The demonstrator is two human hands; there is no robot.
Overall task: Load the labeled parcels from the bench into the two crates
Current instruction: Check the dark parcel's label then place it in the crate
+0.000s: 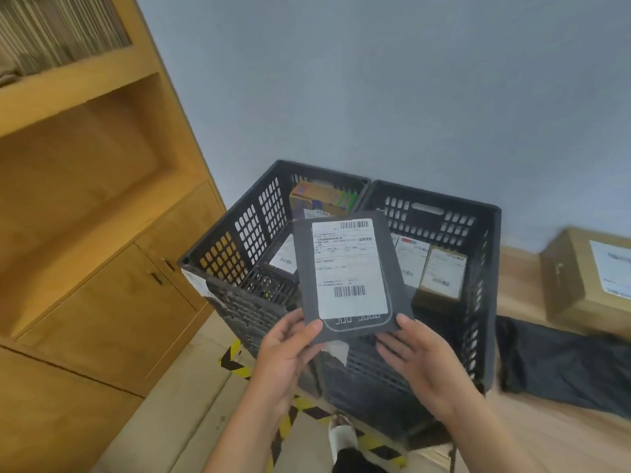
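The left hand (290,349) and right hand (416,353) pinch the bottom corners of the flat parcel (351,268), over the crates (437,194) just past them. It looks light and stiff, so hold its edges

We read this as a parcel-handling storeroom or mailroom. Two black perforated plastic crates, a left crate (239,233) and a right crate (478,233), stand side by side on the floor against a plain grey wall (375,80) and hold labeled parcels (442,274). A flat grey parcel (351,268) shows a printed barcode shipping label. Yellow-and-black hazard tape (235,365) marks the pale floor. A labeled cardboard box (573,285) sits on a wooden desk (519,271). A wooden shelf-and-cabinet unit (102,285) fills the left.
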